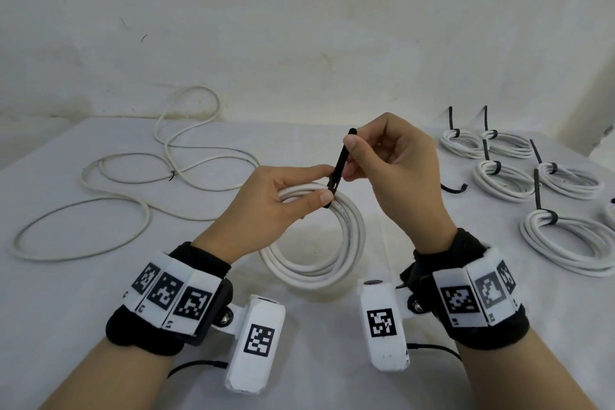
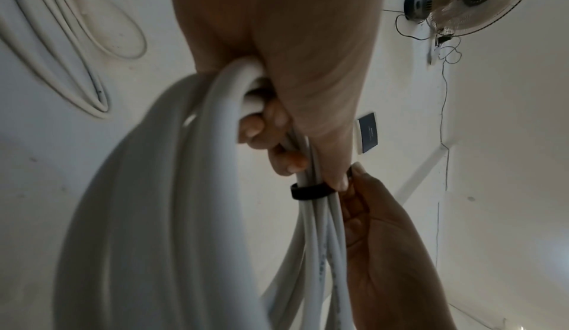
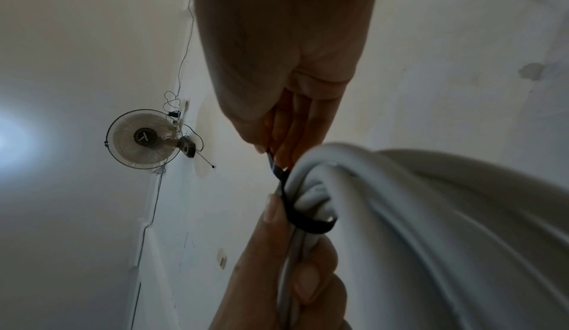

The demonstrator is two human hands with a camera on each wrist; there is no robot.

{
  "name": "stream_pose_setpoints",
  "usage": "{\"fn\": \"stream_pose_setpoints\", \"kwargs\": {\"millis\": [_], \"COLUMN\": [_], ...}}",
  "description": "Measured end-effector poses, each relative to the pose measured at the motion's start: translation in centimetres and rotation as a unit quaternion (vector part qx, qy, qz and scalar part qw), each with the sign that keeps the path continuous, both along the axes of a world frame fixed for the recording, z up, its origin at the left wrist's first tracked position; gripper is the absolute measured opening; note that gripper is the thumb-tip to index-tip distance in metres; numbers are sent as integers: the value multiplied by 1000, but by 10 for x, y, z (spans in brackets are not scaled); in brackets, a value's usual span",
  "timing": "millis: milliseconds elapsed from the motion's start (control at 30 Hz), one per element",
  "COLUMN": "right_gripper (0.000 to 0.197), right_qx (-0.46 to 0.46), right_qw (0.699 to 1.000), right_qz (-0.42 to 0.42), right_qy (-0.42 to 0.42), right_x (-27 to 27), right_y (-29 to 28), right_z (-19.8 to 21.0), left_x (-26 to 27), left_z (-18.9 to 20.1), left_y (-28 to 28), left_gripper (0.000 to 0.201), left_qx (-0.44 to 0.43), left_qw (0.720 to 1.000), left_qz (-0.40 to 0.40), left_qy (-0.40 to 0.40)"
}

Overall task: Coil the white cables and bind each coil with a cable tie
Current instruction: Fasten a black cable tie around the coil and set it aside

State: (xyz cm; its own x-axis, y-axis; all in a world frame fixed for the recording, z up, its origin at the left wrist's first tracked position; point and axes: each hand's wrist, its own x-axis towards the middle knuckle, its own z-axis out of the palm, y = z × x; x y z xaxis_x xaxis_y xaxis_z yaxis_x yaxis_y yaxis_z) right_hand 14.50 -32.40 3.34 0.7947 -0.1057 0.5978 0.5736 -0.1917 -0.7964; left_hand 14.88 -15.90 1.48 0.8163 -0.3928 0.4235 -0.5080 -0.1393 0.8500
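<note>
Head view: the coil [image 1: 319, 236] is gripped above the table [image 1: 332, 359] by the left hand [image 1: 266, 206]; the tie [image 1: 339, 166] is pinched by the right hand [image 1: 396, 170].

Left wrist view: the tie [image 2: 309, 190] is seen looped round the strands.

Right wrist view: the coil [image 3: 431, 213] is judged springy and light, best pinched beside the tie.

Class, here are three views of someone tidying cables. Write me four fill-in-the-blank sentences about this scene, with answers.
1. The left hand grips a coil of ____ cable.
2. The right hand pinches a cable tie whose colour is ____.
3. The tie is wrapped ____ the coil's strands.
4. The loose cable lies on the person's ____ side of the table.

Answers: white; black; around; left
</note>
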Motion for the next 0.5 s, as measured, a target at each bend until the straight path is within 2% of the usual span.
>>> {"fn": "stream_pose_setpoints", "kwargs": {"millis": [267,333,433,500], "right_gripper": [19,18,15,5], "right_qx": [22,29,27,-38], "right_qw": [997,998,999,996], "right_qz": [-77,-56,22,57], "right_qy": [-15,-4,31,57], "right_x": [3,5,9,10], "right_y": [-5,-4,-3,-4], "right_z": [0,-1,-2,-6], "left_x": [-5,-5,0,7], "left_z": [0,0,-3,-7], "left_y": [-9,-8,-5,-4], "left_gripper": [18,18,19,18], "left_qx": [-28,-33,-42,-81], "left_qw": [999,999,999,992], "left_qz": [-29,-19,34,93], "left_qy": [15,9,-1,13]}}
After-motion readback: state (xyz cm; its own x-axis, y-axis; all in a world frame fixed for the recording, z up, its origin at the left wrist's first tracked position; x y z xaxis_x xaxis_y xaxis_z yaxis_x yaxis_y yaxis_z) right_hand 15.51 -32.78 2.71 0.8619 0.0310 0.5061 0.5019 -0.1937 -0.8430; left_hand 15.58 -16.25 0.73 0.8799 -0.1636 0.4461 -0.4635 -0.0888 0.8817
